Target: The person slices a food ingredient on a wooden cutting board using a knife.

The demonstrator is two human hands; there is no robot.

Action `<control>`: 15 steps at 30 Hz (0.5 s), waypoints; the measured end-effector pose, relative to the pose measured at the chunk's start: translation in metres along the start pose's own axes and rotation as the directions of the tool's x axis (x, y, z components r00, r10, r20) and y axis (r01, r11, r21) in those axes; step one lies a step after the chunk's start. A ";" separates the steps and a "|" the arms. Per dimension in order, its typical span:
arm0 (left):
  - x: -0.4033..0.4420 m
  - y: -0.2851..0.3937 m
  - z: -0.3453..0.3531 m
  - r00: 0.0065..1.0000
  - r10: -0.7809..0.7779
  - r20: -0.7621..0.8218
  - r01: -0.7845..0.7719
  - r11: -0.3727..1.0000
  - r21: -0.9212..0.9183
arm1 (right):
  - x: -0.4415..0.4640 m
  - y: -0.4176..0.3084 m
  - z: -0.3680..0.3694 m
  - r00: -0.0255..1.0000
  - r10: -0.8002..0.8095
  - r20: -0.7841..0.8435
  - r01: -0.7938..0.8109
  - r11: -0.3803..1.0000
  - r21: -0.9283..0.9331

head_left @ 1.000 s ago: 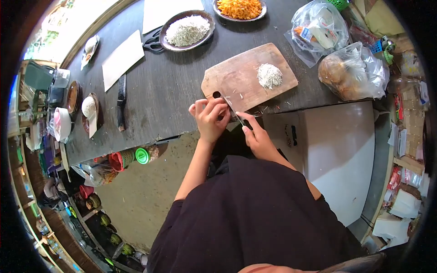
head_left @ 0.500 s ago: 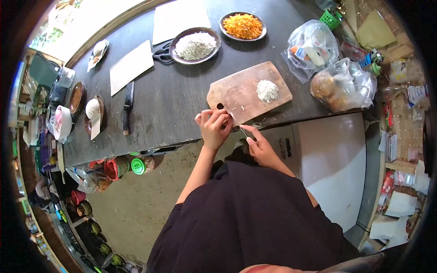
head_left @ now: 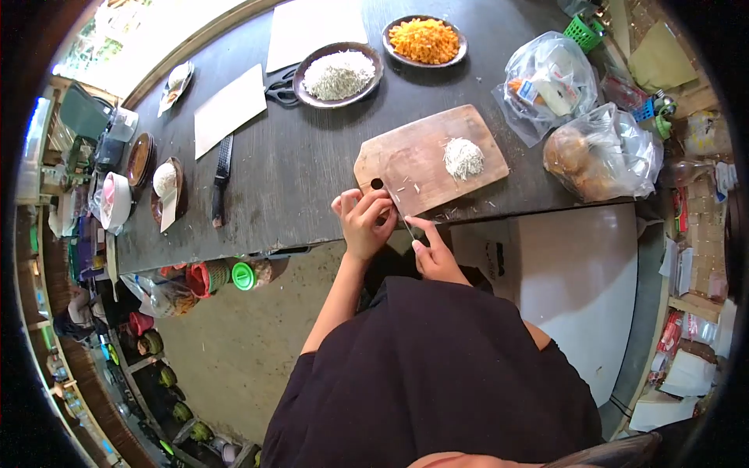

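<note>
My right hand (head_left: 441, 253) is closed round a small knife (head_left: 409, 228), its thin blade at the near edge of the wooden cutting board (head_left: 421, 152). My left hand (head_left: 365, 225) rests at the board's near left corner, by the handle hole. Its fingers are curled together, and what they hold is hidden. A few pale slivers (head_left: 406, 187) lie beside its fingertips. Toward the right end of the board sits a heap of thin white shreds (head_left: 463, 158).
Behind the board stand a plate of white shreds (head_left: 339, 76) and a plate of orange pieces (head_left: 424, 42). Scissors (head_left: 282, 90) and a black-handled grater (head_left: 221, 179) lie leftward. Plastic bags (head_left: 605, 152) crowd the right. A white appliance lid (head_left: 577, 288) is below the table edge.
The view has shifted slightly. The knife hand has moved a little closer to my left hand, and the pale slivers near the left fingertips lie somewhat differently.
</note>
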State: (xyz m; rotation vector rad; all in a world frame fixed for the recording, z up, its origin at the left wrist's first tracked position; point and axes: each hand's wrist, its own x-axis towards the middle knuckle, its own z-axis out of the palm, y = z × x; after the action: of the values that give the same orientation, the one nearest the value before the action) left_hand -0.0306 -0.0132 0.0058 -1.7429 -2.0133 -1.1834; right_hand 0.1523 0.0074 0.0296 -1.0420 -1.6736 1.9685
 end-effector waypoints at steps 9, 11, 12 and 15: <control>-0.001 -0.001 0.002 1.000 0.005 0.006 -0.005 1.000 -0.012 | 0.016 -0.008 0.001 1.000 -0.017 -0.011 0.016 0.999 -0.048; -0.002 -0.001 0.002 1.000 0.003 0.022 -0.003 1.000 -0.022 | 0.013 -0.012 0.001 1.000 -0.004 -0.021 0.002 0.998 -0.070; -0.001 -0.001 0.002 1.000 0.000 0.020 0.001 1.000 -0.025 | 0.011 -0.015 0.000 1.000 -0.002 -0.027 0.000 0.998 -0.070; -0.001 0.000 0.002 1.000 -0.001 0.012 0.002 1.000 -0.028 | 0.008 -0.012 -0.010 0.974 -0.208 -0.088 0.179 0.948 -0.262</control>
State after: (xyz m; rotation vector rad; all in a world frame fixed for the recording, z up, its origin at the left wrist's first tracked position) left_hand -0.0301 -0.0123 0.0038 -1.7658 -2.0149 -1.2096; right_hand 0.1523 0.0229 0.0383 -1.0104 -1.9183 1.5726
